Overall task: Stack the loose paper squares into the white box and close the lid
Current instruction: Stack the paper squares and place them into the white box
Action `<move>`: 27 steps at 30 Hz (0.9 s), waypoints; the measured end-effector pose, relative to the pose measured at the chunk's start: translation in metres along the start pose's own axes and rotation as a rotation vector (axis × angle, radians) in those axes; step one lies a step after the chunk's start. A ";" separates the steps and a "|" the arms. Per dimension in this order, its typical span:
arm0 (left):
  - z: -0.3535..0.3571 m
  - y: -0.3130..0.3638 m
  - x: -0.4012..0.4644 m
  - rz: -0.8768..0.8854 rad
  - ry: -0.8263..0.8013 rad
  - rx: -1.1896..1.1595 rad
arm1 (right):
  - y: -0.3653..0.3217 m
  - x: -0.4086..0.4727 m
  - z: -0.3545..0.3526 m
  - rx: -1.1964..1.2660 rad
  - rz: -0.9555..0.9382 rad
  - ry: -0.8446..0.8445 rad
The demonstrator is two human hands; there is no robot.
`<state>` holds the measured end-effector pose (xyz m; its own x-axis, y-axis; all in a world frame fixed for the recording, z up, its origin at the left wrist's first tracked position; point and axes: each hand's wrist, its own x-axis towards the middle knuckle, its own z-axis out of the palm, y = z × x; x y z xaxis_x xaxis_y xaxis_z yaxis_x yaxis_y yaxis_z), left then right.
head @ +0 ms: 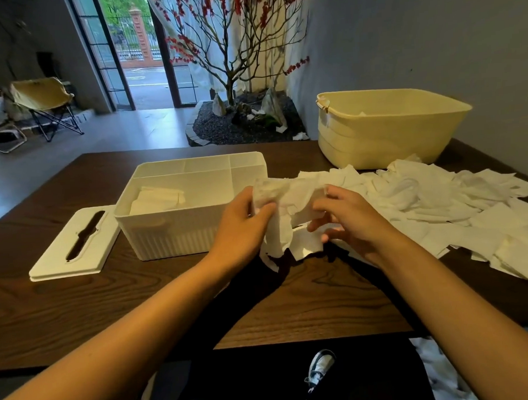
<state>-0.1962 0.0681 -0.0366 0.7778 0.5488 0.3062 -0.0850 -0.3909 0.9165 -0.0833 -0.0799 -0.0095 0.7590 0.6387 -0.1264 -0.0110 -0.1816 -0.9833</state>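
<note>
Gathering step in hand — left hand (245,222) and right hand (346,217) both pinch a paper bundle (290,204); next, squaring it into the white box (178,228), likely.

One view only, from a camera on the person's head, so nothing is shared with a second view. It looks forward and down across the table (79,316), from above its near edge and close to it. Both forearms come in from the bottom corners, at 7 and 5 o'clock, and the hands meet near the centre of the frame. The wide lens bends straight lines toward the edges. The box (178,231) sits just left of centre at about 10 o'clock, the tub (385,141) farther off at 2 o'clock. Beyond the table's far edge, at 12 o'clock, the view reaches a tree (230,48) and a glass door (132,50).
</note>
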 end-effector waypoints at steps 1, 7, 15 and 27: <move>0.002 0.002 0.002 -0.035 -0.011 -0.061 | 0.001 0.001 -0.001 -0.048 -0.024 0.032; 0.022 0.006 0.015 -0.167 -0.081 -0.132 | 0.009 0.007 -0.015 -0.012 -0.033 0.126; 0.032 0.010 0.019 -0.144 -0.083 -0.071 | 0.013 0.013 -0.034 0.100 0.020 0.034; 0.042 0.012 0.027 -0.004 -0.170 0.062 | 0.019 0.021 -0.036 -0.232 -0.222 0.247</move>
<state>-0.1502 0.0472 -0.0287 0.8726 0.4195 0.2503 -0.0477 -0.4368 0.8983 -0.0442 -0.0973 -0.0264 0.8601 0.4880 0.1490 0.2969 -0.2413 -0.9239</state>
